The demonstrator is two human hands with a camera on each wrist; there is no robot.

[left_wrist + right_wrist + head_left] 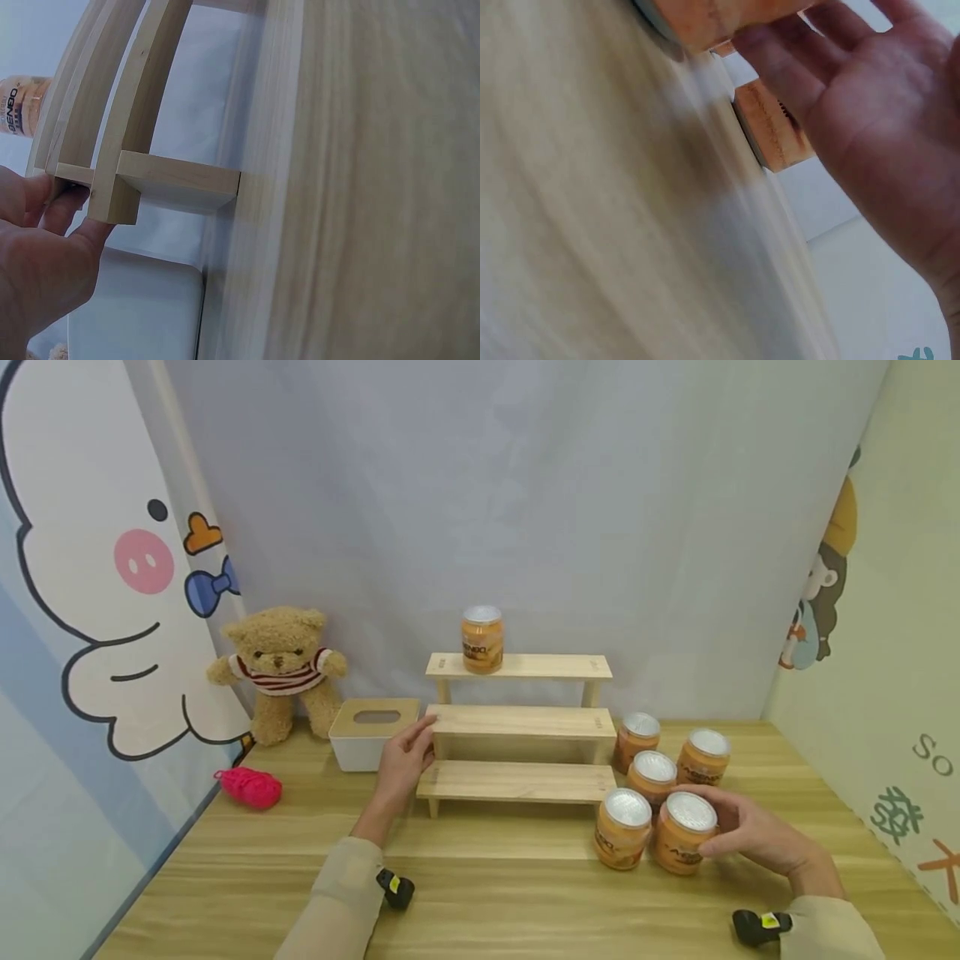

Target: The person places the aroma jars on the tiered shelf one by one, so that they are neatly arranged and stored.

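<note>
A three-tier wooden step shelf stands on the table. My left hand grips its left end near the middle tier; in the left wrist view that hand's fingers curl at the end of the wood. On the top tier, toward the left, stands an orange can with a silver lid. To the right of the shelf, my right hand holds the front-right orange can, thumb in front and fingers behind. In the right wrist view the held can is partly cut off at the top.
Beside the held can stand more orange cans: front, middle, back left and back right. Left of the shelf are a tissue box, a teddy bear and pink yarn. Curtains enclose the table.
</note>
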